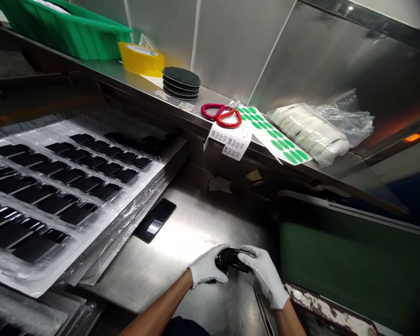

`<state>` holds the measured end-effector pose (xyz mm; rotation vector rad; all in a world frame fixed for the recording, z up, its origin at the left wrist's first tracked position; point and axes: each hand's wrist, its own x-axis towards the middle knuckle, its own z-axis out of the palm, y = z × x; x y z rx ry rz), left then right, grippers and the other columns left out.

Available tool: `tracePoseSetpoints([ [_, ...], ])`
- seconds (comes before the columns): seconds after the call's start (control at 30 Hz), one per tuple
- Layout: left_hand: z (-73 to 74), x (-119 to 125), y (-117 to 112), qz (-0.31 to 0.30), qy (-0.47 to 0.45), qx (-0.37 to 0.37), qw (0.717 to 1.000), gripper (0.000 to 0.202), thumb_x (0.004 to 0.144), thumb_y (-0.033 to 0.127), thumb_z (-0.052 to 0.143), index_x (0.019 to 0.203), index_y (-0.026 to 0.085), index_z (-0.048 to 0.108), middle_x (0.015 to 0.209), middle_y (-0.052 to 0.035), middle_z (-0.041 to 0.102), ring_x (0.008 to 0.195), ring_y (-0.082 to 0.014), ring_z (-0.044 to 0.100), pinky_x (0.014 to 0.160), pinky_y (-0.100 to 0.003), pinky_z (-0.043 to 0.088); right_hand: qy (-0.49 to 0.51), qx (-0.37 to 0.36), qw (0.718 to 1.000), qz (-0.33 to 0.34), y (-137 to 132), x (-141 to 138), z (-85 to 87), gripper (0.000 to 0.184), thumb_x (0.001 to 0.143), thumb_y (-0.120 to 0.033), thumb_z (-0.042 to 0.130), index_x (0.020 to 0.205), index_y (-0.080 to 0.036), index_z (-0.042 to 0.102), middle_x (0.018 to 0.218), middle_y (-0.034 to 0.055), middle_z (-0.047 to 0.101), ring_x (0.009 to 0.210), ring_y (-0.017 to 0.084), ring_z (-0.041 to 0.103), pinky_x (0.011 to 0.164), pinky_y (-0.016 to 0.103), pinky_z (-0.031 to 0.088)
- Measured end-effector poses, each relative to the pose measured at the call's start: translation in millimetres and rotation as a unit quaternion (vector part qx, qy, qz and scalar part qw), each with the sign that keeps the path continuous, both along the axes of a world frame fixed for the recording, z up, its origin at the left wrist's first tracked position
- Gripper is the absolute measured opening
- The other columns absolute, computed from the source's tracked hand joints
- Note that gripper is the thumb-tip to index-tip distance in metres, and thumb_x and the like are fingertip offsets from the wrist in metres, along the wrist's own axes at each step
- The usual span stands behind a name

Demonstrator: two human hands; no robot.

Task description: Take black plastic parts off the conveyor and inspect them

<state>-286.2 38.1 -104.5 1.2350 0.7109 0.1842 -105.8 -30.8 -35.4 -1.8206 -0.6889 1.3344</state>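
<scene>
Both my hands wear white gloves and meet low in the middle of the view over a steel bench. My left hand and my right hand are each closed on the ends of a small black part held between them. A flat black glossy piece lies on the bench a short way up and left of my hands. To the left, stacked clear plastic trays hold rows of several similar black flat pieces.
A steel shelf runs behind, carrying a green bin, yellow tape roll, dark round pads, red-handled scissors, printed labels, green sticker sheet and a bag of white pieces. A green conveyor belt lies right.
</scene>
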Motion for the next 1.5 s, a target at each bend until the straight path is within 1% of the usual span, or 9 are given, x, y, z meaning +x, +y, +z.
tracePoseSetpoints([
  [0.23,0.5,5,4,-0.047,0.053,0.02,0.997,0.051,0.08,0.013,0.072,0.128,0.019,0.056,0.115,-0.007,0.065,0.101,-0.0234,0.064,0.089,-0.045,0.056,0.168,-0.018,0.973,-0.155,-75,-26,-77.5,0.037,0.078,-0.037,0.073,0.104,-0.011,0.064,0.084,0.0037,0.068,0.056,0.007,0.055,0.046,0.019,0.041],
  [0.43,10.8,0,5,-0.022,0.077,0.035,0.996,0.039,0.085,0.014,0.067,0.123,0.016,0.058,0.098,-0.0043,0.069,0.076,-0.0156,0.066,0.068,-0.033,0.059,0.134,0.014,0.95,-0.282,-111,-47,-110.0,0.046,0.079,-0.036,0.073,0.117,-0.016,0.056,0.099,0.0057,0.067,0.058,0.006,0.053,0.047,0.018,0.042],
  [0.63,3.1,37,21,0.113,0.091,0.209,0.967,0.035,0.094,0.026,0.055,0.128,0.018,0.052,0.126,-0.0099,0.059,0.111,-0.0236,0.06,0.094,-0.046,0.053,0.063,0.013,0.961,-0.271,-91,-33,-116.5,0.016,0.088,-0.021,0.065,0.101,-0.012,0.062,0.085,0.0004,0.066,0.059,0.008,0.057,0.051,0.021,0.049],
  [0.77,-14.0,71,30,0.078,0.11,0.339,0.931,0.029,0.093,0.03,0.059,0.119,0.019,0.06,0.12,-0.0083,0.063,0.113,-0.0243,0.059,0.103,-0.052,0.045,0.008,0.029,0.965,-0.262,-73,-29,-112.8,0.021,0.087,-0.017,0.065,0.107,-0.013,0.062,0.106,0.0056,0.068,0.094,0.019,0.066,0.084,0.039,0.057],
  [0.97,-36.6,77,22,0.007,0.148,0.444,0.884,0.029,0.093,0.031,0.059,0.119,0.017,0.061,0.106,-0.0062,0.067,0.102,-0.0232,0.063,0.097,-0.052,0.048,-0.12,0.052,0.968,-0.214,-80,-53,-100.1,0.069,0.067,-0.002,0.071,0.131,-0.018,0.052,0.139,0.0109,0.052,0.126,0.03,0.051,0.111,0.053,0.037],
  [1.07,-40.6,74,20,0.0,0.156,0.467,0.87,0.029,0.094,0.03,0.058,0.12,0.018,0.06,0.106,-0.0061,0.067,0.101,-0.0225,0.064,0.096,-0.05,0.049,-0.175,0.054,0.967,-0.178,-85,-61,-98.0,0.069,0.063,-0.001,0.071,0.129,-0.02,0.058,0.141,0.0093,0.051,0.135,0.031,0.039,0.12,0.052,0.019],
  [1.23,-38.7,74,21,-0.012,0.159,0.486,0.859,0.027,0.094,0.031,0.057,0.117,0.018,0.061,0.104,-0.0055,0.068,0.097,-0.0209,0.065,0.093,-0.047,0.051,-0.141,0.032,0.979,-0.143,-80,-57,-97.9,0.032,0.082,-0.026,0.069,0.113,-0.019,0.064,0.117,0.0074,0.064,0.111,0.024,0.057,0.105,0.048,0.041],
  [1.33,-37.8,73,20,-0.01,0.165,0.492,0.855,0.027,0.094,0.031,0.057,0.117,0.017,0.061,0.104,-0.0056,0.068,0.097,-0.0208,0.065,0.094,-0.047,0.051,-0.053,-0.022,0.989,-0.135,-76,-54,-100.9,0.024,0.088,-0.036,0.064,0.101,-0.015,0.064,0.087,0.0012,0.067,0.078,0.016,0.063,0.076,0.035,0.054],
  [1.5,-38.2,72,19,-0.003,0.168,0.496,0.852,0.027,0.094,0.031,0.057,0.117,0.018,0.062,0.103,-0.0054,0.068,0.096,-0.0207,0.065,0.093,-0.047,0.051,0.115,-0.121,0.977,-0.135,-78,-47,-115.7,0.045,0.097,-0.053,0.042,0.085,-0.013,0.06,0.063,-0.0039,0.059,0.043,0.006,0.048,0.041,0.02,0.04],
])
